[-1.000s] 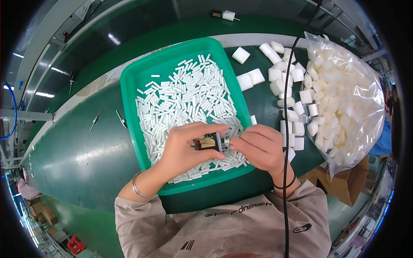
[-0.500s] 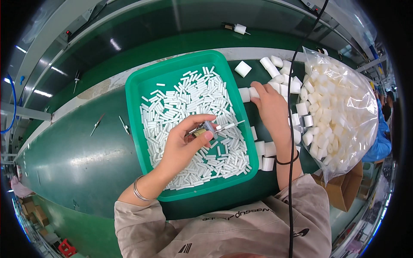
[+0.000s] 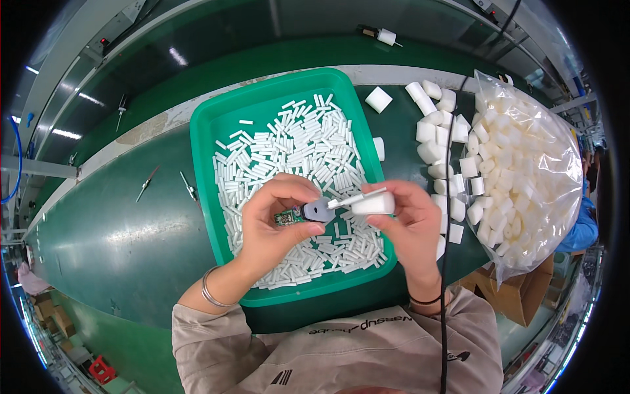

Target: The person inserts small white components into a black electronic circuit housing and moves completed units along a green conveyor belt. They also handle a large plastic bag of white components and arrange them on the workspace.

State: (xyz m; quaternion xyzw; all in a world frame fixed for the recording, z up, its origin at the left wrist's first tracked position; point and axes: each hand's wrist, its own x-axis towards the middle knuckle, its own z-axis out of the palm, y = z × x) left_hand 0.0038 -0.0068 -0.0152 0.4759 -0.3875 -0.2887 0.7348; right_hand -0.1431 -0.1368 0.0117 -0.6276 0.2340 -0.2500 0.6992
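Above the tray, my left hand [image 3: 262,213] is closed around a small device with a bare green circuit board [image 3: 286,217] and a grey cap [image 3: 319,210]. From the cap a thin white rod [image 3: 351,199] points right. My right hand [image 3: 418,220] pinches a white foam cylinder [image 3: 374,204] between thumb and fingers. The cylinder lies right beside the rod; whether they touch I cannot tell. Beneath both hands is a green tray [image 3: 201,190] with many short white tubes [image 3: 303,146] scattered in it.
Loose foam cylinders [image 3: 430,134] lie right of the tray, beside a clear bag [image 3: 525,171] full of them. A black cable [image 3: 446,262] hangs down in front. Two thin tools [image 3: 148,184] lie left. A similar device [image 3: 386,37] sits at the far side. An open cardboard box [image 3: 518,295] stands lower right.
My right hand has come from the foam pieces beside the tray to the device, bringing a foam cylinder. Several cylinders near the tray's right edge no longer show. My left hand has turned the device slightly.
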